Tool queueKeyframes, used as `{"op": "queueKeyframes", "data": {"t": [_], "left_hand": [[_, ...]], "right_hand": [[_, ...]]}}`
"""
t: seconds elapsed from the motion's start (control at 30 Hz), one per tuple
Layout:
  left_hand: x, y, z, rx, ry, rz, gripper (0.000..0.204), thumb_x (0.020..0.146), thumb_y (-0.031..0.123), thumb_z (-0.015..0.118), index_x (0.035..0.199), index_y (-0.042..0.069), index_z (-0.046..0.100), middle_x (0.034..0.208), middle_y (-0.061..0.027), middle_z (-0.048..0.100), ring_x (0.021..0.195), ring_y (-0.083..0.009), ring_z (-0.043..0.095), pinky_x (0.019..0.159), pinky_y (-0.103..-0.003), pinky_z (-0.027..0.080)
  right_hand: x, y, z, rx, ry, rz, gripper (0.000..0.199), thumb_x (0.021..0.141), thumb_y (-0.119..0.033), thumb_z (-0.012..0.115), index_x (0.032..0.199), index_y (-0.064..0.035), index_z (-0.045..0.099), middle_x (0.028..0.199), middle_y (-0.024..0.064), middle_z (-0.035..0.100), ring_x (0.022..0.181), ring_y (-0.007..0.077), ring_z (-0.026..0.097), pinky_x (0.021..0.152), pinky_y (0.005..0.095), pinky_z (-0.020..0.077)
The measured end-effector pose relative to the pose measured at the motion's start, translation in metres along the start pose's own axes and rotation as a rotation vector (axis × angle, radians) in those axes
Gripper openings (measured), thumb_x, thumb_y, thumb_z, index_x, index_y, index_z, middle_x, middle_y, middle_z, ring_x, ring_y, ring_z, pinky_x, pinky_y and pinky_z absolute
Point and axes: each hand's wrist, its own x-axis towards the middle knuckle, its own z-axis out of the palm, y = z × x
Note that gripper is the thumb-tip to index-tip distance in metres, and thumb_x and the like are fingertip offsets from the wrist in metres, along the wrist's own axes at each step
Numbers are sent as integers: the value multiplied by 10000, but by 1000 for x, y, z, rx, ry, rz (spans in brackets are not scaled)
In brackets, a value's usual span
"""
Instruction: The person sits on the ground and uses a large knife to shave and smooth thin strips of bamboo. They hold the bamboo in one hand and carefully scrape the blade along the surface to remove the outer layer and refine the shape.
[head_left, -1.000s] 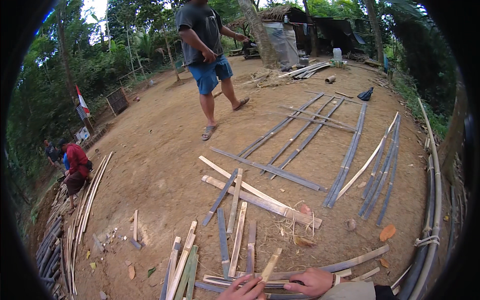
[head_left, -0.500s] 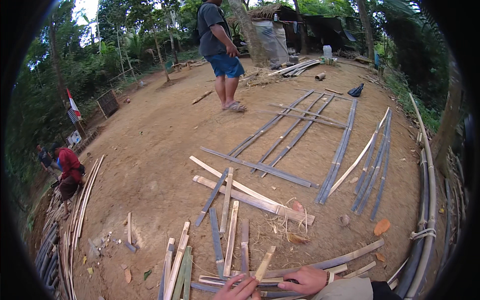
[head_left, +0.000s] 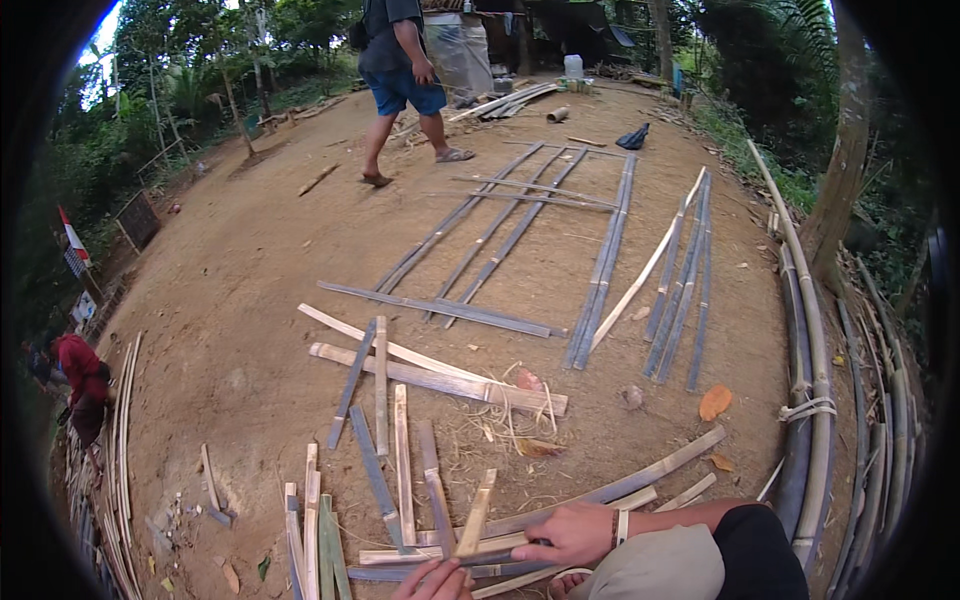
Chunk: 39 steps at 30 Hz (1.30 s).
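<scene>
My right hand (head_left: 575,535), with a band on the wrist, lies at the bottom of the view, its fingers curled over a long split bamboo strip (head_left: 600,492) that rests on the dirt. My left hand (head_left: 435,580) is half cut off by the lower edge and is closed around the base of a short pale bamboo strip (head_left: 478,512) that angles up and away from me. Under both hands lie several flat strips stacked crosswise. My bent knee in khaki cloth (head_left: 660,570) is just right of the hands.
Cut bamboo strips (head_left: 400,450) lie scattered in front, with a laid-out frame of long slats (head_left: 520,220) farther off. Whole poles (head_left: 815,400) curve along the right. A standing person in blue shorts (head_left: 400,80) walks at the back. A person in red (head_left: 80,370) crouches far left.
The standing person has walked further away toward the back. The view has shifted a little, and my hands stay on the strips in nearly the same spot.
</scene>
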Motion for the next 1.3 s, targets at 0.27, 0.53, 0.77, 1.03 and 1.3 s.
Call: {"op": "queueKeyframes", "data": {"t": [0.27,0.53,0.77,1.03,1.3], "left_hand": [[21,0,-26,79,49,140,91,817,43,675,793,35,588,1161,-206,662,1087,-322,655,948,-434,538],[16,-2,-18,-44,76,183,89,830,18,679,800,8,595,1207,-215,642,1067,-313,675,822,-377,580],[20,-4,-22,-143,3,182,79,817,-6,659,871,-49,620,1207,-249,633,1111,-360,650,868,-409,576],[3,-2,-23,-109,-19,160,68,818,-35,634,885,-39,628,1209,-271,624,1121,-385,643,885,-409,581],[10,-7,-2,-92,-87,266,172,810,71,645,804,95,475,1002,-134,650,1017,-287,687,858,-352,601]], "right_hand": [[1,-2,-7,-37,-2,114,675,999,-622,312,1037,-65,692,894,233,697,850,434,670,805,517,532],[15,25,-5,-27,3,202,656,1004,-608,328,1009,-59,688,818,237,686,792,439,667,767,513,538],[24,54,11,-2,83,159,651,1002,-615,330,1039,-90,712,749,257,657,769,428,669,745,508,540],[18,42,20,63,70,70,665,991,-622,342,1057,-68,703,873,267,683,833,450,666,803,510,534],[10,33,16,0,83,72,607,984,-594,391,887,-75,691,677,212,643,686,430,647,664,537,514]]}}
